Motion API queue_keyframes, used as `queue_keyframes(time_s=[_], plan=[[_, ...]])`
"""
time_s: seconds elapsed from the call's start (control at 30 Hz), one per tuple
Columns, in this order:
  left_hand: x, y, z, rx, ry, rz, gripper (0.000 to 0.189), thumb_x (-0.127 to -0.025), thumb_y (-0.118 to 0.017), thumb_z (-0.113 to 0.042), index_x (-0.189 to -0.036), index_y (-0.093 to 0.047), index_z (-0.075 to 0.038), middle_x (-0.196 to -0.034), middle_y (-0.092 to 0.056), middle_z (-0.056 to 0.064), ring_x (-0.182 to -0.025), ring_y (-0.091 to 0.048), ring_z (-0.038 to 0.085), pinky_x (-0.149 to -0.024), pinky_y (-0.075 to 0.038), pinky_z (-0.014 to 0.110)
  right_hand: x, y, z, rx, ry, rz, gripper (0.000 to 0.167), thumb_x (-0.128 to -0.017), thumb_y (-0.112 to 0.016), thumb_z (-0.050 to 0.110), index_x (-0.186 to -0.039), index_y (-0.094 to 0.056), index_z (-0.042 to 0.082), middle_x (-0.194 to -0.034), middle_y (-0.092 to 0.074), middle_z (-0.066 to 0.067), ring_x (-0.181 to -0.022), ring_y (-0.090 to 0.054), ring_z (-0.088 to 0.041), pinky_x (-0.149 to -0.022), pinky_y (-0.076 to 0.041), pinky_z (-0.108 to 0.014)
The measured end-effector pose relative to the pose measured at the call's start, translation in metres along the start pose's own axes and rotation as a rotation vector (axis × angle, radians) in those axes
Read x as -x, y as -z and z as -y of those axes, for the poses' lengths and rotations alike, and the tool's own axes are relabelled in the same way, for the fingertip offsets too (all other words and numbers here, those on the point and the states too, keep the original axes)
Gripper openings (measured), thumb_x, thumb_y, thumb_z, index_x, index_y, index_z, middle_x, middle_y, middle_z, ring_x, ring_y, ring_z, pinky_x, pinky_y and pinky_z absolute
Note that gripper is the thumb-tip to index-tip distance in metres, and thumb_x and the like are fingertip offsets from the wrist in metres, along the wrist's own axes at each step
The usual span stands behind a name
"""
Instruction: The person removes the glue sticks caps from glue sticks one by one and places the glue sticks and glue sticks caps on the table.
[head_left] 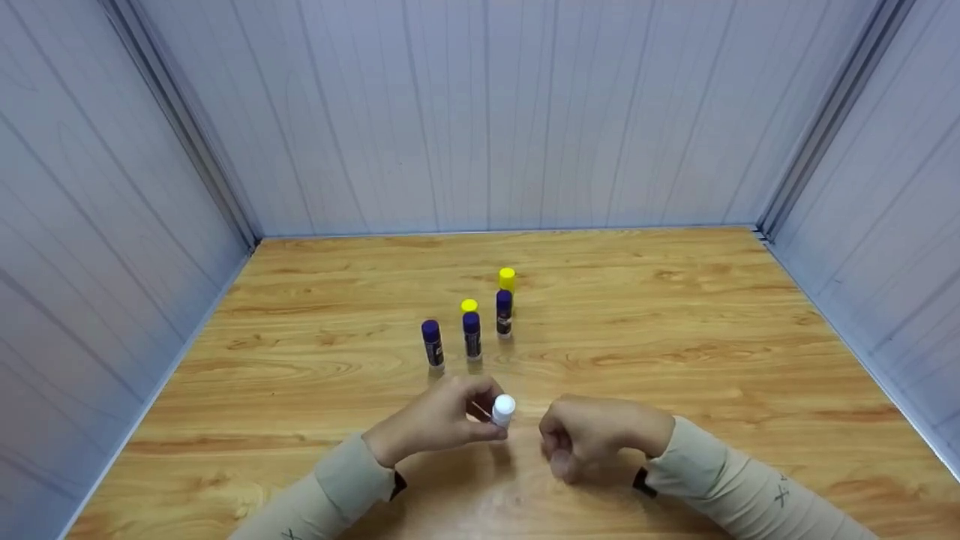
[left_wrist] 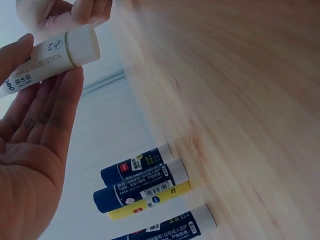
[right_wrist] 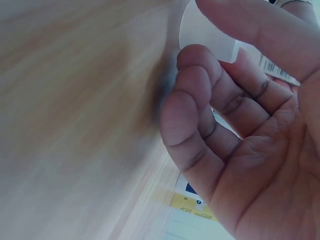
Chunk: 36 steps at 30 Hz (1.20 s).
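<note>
My left hand (head_left: 442, 420) holds a white glue stick (head_left: 503, 411) upright above the table, pinched between thumb and fingers. In the left wrist view printed lettering shows on the side of that glue stick (left_wrist: 50, 57). To its right, my right hand (head_left: 604, 431) is low over the tabletop with curled fingers. The right wrist view shows a translucent ribbed cap (right_wrist: 210, 37) pinched between its thumb and fingers. The cap is apart from the glue stick.
Beyond my hands, three dark blue glue sticks (head_left: 472, 335) stand on the wooden table (head_left: 675, 322). Two yellow glue sticks (head_left: 507, 279) stand partly hidden behind two of them. Pale panel walls (head_left: 517, 120) enclose the back and both sides.
</note>
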<state>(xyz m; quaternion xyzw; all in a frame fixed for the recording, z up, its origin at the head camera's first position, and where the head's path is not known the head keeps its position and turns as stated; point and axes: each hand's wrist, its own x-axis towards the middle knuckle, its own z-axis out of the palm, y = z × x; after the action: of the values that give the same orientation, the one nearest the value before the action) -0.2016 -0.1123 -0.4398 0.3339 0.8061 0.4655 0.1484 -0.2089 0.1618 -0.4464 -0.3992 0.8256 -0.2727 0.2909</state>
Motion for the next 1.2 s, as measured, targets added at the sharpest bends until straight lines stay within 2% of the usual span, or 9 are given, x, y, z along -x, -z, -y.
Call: queue_keyframes(time_s=[0.3,0.53,0.9,1.2], plan=[[0.004,-0.007,-0.001,-0.053,0.039,0.058,0.02,-0.091,-0.088,-0.009,-0.105,-0.074,-0.01,-0.104,-0.077,0.001,-0.093,-0.074,0.005,-0.09,-0.063,0.023,0.002,0.0,-0.001,0.064,0.032,-0.006,0.011,-0.08,-0.069,-0.005,-0.082,-0.072,0.006,-0.067,-0.058,0.015,-0.058,-0.049,0.007,-0.052,-0.041,-0.012],[0.004,-0.013,0.001,-0.054,0.052,0.103,0.017,-0.092,-0.086,-0.007,-0.103,-0.074,-0.011,-0.104,-0.075,-0.004,-0.097,-0.074,0.004,-0.091,-0.061,0.021,0.003,-0.001,-0.001,0.131,0.059,-0.018,0.01,-0.08,-0.069,-0.002,-0.083,-0.073,0.007,-0.067,-0.061,0.011,-0.059,-0.049,0.007,-0.053,-0.042,-0.013],[0.003,-0.016,0.003,-0.041,0.079,0.126,0.019,-0.09,-0.086,-0.003,-0.102,-0.073,-0.012,-0.103,-0.075,-0.005,-0.096,-0.073,0.004,-0.091,-0.062,0.022,0.002,-0.002,-0.001,0.195,0.066,-0.034,0.011,-0.081,-0.07,0.0,-0.087,-0.074,0.009,-0.07,-0.063,0.01,-0.061,-0.05,0.006,-0.054,-0.044,-0.013],[0.003,-0.014,0.005,-0.111,0.086,0.131,0.02,-0.091,-0.088,-0.01,-0.1,-0.071,-0.012,-0.102,-0.075,-0.006,-0.095,-0.072,0.006,-0.091,-0.064,0.029,0.003,-0.003,0.0,0.246,0.089,-0.055,0.012,-0.082,-0.072,0.0,-0.087,-0.075,0.01,-0.07,-0.066,0.01,-0.06,-0.05,0.009,-0.055,-0.045,-0.01]])
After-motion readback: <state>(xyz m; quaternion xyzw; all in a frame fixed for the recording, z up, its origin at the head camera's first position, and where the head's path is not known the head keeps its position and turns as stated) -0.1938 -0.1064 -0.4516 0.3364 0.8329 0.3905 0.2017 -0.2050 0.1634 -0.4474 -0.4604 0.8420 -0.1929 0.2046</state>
